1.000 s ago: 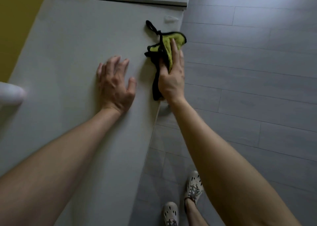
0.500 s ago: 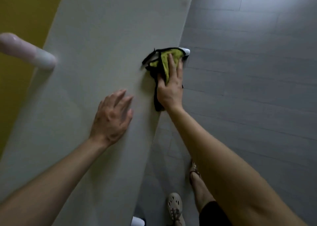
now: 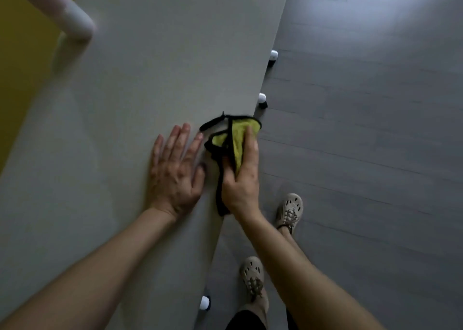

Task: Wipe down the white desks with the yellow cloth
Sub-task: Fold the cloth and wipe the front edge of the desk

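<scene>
Wiping along the table (image 3: 155, 84) near its right edge: right hand (image 3: 241, 179) presses the yellow cloth (image 3: 236, 141) flat, fingers laid over it, thumb tucked at its side. Left hand (image 3: 175, 167) spread, palm down on the table just beside the cloth, holding nothing. Cloth looks soft, light, bunched, black-trimmed; likely best held under a flat palm, not by the loose trim. Table top smooth, pale, bare. Grey plank floor (image 3: 363, 129) to the right, yellow wall (image 3: 22, 61) left, white tube (image 3: 65, 16) upper left.
</scene>
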A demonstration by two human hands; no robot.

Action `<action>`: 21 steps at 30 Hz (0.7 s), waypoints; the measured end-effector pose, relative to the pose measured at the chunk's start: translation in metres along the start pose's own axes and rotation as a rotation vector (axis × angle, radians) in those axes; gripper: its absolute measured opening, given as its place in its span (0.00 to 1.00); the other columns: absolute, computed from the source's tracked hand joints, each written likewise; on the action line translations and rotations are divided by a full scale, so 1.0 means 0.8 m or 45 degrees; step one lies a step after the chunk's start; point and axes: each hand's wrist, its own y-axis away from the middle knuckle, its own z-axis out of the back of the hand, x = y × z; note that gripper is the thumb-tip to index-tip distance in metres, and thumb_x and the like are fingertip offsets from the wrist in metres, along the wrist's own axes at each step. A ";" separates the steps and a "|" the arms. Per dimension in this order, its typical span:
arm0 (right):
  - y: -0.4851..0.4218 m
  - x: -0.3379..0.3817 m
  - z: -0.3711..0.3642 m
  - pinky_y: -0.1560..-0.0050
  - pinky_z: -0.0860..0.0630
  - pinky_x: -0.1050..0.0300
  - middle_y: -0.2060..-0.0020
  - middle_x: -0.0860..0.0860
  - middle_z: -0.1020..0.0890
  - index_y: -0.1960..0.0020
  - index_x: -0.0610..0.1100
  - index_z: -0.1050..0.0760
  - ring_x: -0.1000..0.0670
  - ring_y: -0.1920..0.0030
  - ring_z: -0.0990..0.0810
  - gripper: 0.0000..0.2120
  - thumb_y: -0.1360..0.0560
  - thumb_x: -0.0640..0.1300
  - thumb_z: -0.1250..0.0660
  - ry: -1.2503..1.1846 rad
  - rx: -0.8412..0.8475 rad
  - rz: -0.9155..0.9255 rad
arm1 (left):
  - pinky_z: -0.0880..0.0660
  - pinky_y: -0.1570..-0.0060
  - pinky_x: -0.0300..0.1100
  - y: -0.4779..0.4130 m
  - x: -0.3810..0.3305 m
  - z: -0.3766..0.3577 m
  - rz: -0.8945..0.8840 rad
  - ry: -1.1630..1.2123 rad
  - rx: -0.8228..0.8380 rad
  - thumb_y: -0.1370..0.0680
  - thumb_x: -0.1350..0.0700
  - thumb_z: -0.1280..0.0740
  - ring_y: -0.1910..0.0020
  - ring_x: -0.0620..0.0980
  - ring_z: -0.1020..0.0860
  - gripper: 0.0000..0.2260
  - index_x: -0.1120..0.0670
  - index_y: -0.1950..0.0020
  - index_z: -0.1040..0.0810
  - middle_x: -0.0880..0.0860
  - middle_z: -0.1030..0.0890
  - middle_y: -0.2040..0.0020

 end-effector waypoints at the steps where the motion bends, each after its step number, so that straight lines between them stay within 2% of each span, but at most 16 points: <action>1: -0.042 0.005 -0.001 0.26 0.45 0.71 0.13 0.49 0.42 0.11 0.53 0.53 0.53 0.14 0.43 0.41 0.15 0.41 0.32 0.015 -0.044 -0.013 | 0.43 0.17 0.67 -0.001 0.000 -0.001 0.000 -0.002 -0.015 0.16 0.45 0.41 0.13 0.58 0.40 0.30 0.52 0.14 0.33 0.58 0.37 0.13; 3: -0.124 0.019 0.004 0.26 0.42 0.62 0.13 0.47 0.43 0.11 0.49 0.56 0.47 0.15 0.41 0.41 0.14 0.44 0.33 0.068 -0.113 -0.030 | 0.44 0.16 0.65 -0.002 0.000 -0.003 0.012 0.006 -0.041 0.16 0.45 0.41 0.13 0.58 0.39 0.29 0.52 0.14 0.32 0.58 0.36 0.13; 5: -0.172 0.024 0.008 0.22 0.43 0.59 0.12 0.46 0.44 0.11 0.45 0.53 0.46 0.14 0.43 0.39 0.14 0.43 0.35 0.114 -0.136 0.021 | 0.45 0.16 0.64 -0.002 -0.001 -0.005 0.022 0.006 -0.061 0.16 0.45 0.41 0.14 0.58 0.38 0.30 0.51 0.15 0.32 0.58 0.36 0.14; 7: -0.172 0.013 0.005 0.18 0.45 0.55 0.12 0.45 0.43 0.11 0.44 0.50 0.46 0.14 0.43 0.36 0.14 0.41 0.36 0.102 -0.162 0.077 | 0.45 0.15 0.63 -0.001 -0.001 -0.006 0.020 0.002 -0.078 0.16 0.45 0.41 0.14 0.58 0.38 0.30 0.51 0.15 0.32 0.58 0.36 0.14; 9: -0.124 0.001 -0.003 0.16 0.43 0.51 0.13 0.45 0.41 0.11 0.45 0.47 0.46 0.14 0.42 0.36 0.15 0.41 0.36 0.062 -0.202 0.118 | 0.46 0.15 0.63 0.000 0.000 -0.006 0.012 0.006 -0.082 0.16 0.44 0.41 0.14 0.58 0.38 0.30 0.51 0.15 0.32 0.58 0.35 0.14; 15: 0.124 -0.039 -0.025 0.14 0.43 0.54 0.13 0.50 0.41 0.12 0.45 0.45 0.52 0.13 0.44 0.38 0.18 0.35 0.36 -0.028 -0.094 0.105 | 0.45 0.16 0.65 -0.001 0.003 -0.008 -0.014 -0.017 -0.078 0.15 0.44 0.43 0.14 0.58 0.39 0.29 0.51 0.14 0.34 0.58 0.36 0.13; 17: 0.117 -0.035 -0.022 0.15 0.44 0.59 0.13 0.50 0.42 0.12 0.46 0.46 0.52 0.13 0.44 0.39 0.20 0.36 0.36 -0.009 -0.058 0.075 | 0.45 0.16 0.65 -0.002 0.004 -0.009 -0.022 -0.016 -0.075 0.15 0.44 0.43 0.13 0.58 0.39 0.29 0.52 0.14 0.34 0.58 0.37 0.13; 19: 0.054 -0.023 -0.020 0.17 0.46 0.65 0.13 0.47 0.41 0.12 0.45 0.46 0.50 0.13 0.43 0.39 0.21 0.38 0.37 0.007 -0.082 0.078 | 0.44 0.16 0.65 -0.003 0.003 -0.009 -0.029 -0.025 -0.091 0.15 0.44 0.42 0.14 0.59 0.39 0.29 0.52 0.14 0.33 0.59 0.37 0.13; 21: -0.040 -0.009 -0.015 0.17 0.45 0.60 0.14 0.45 0.40 0.12 0.44 0.45 0.47 0.14 0.42 0.38 0.20 0.40 0.37 0.025 -0.148 0.069 | 0.45 0.16 0.64 -0.002 0.001 -0.008 -0.010 -0.030 -0.094 0.16 0.44 0.42 0.13 0.58 0.39 0.30 0.52 0.14 0.33 0.58 0.37 0.13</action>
